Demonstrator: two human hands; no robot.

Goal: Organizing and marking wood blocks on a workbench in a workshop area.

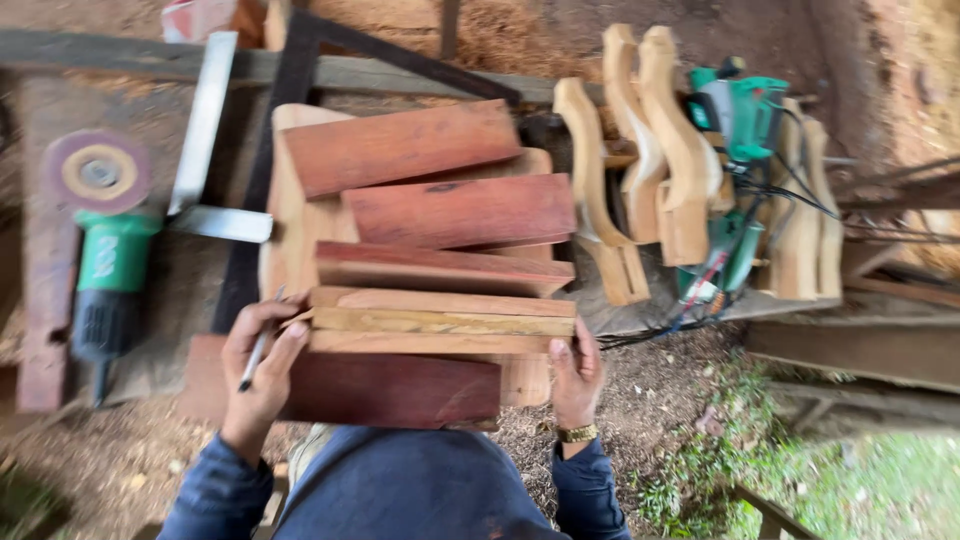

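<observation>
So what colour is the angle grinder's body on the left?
Green, with a black handle; head view shows the angle grinder.

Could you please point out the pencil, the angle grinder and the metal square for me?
pencil (256, 358), head view, mid shaft.
angle grinder (108, 262), head view, green body.
metal square (203, 125), head view, long blade.

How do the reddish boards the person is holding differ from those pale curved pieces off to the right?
The reddish boards are straight, flat and dark red-brown; the curved pieces are pale yellow and wavy in outline. The boards lie stacked between the left hand and right hand; the curved pieces sit untouched. Both are wood.
</observation>
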